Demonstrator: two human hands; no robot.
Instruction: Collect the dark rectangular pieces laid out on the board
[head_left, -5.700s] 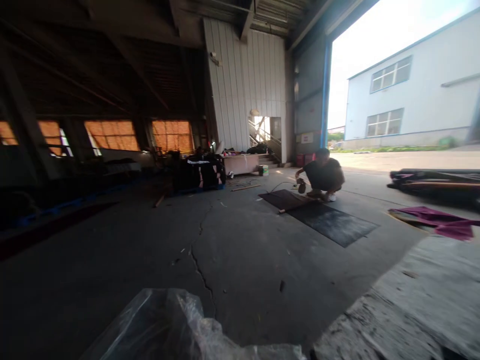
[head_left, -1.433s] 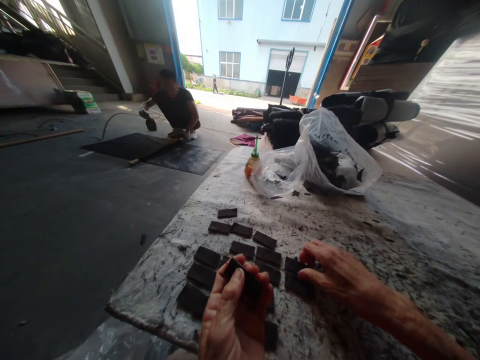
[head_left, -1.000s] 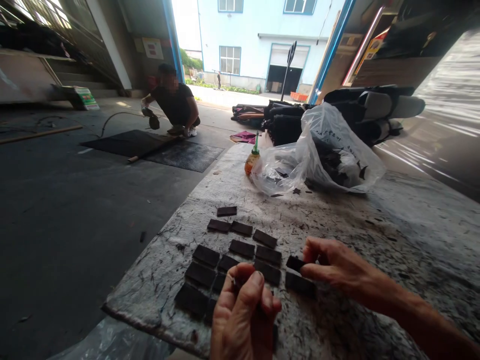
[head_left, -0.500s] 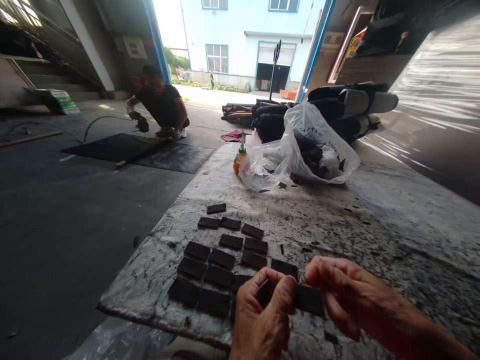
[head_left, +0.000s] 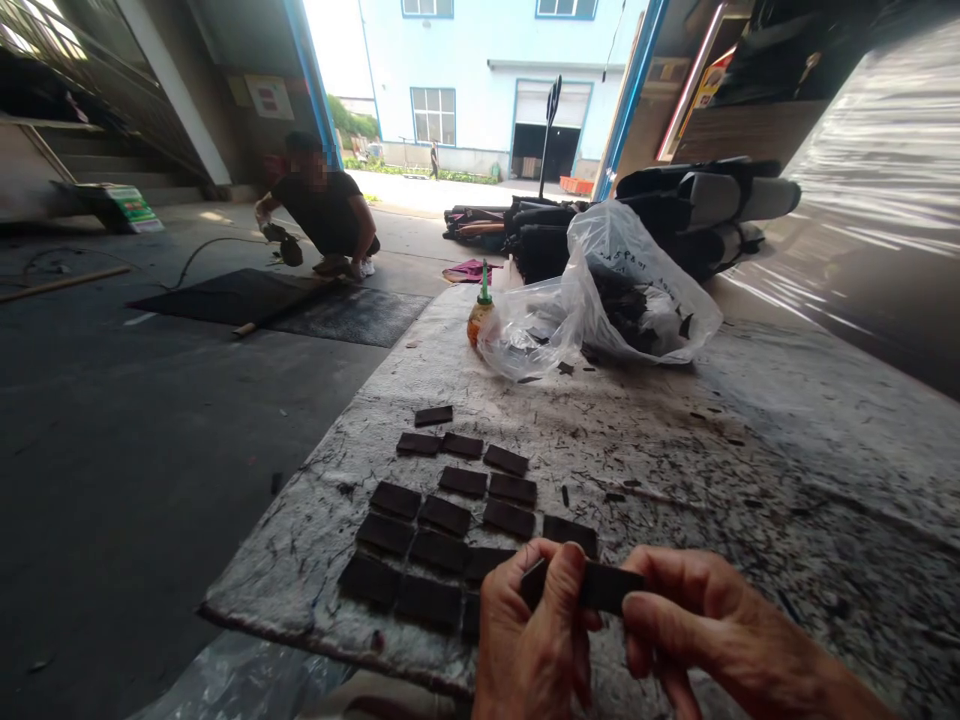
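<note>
A small dark rectangular piece point(head_left: 607, 587) is held level between both hands above the table's near side. My left hand point(head_left: 534, 630) pinches its left part, the thumb lying across the face. At its right end my right hand point(head_left: 697, 615) grips it between thumb and fingers. Several similar dark pieces point(head_left: 428, 598) lie in uneven rows on the pale, fibre-strewn table cover point(head_left: 300, 560), left of and beyond my hands. One piece point(head_left: 570, 536) lies just behind my left hand.
A clear plastic bag point(head_left: 637, 290) of dark scraps and a bottle with a green nozzle point(head_left: 481, 315) stand farther back. Dark rolls point(head_left: 705, 205) are stacked behind. A person point(head_left: 319, 205) crouches on the floor at left, beside a black mat point(head_left: 217, 295).
My right hand has come down slightly, its thumb and fingers now closed on the piece's right end. The held piece is tilted more edge-on than before.
</note>
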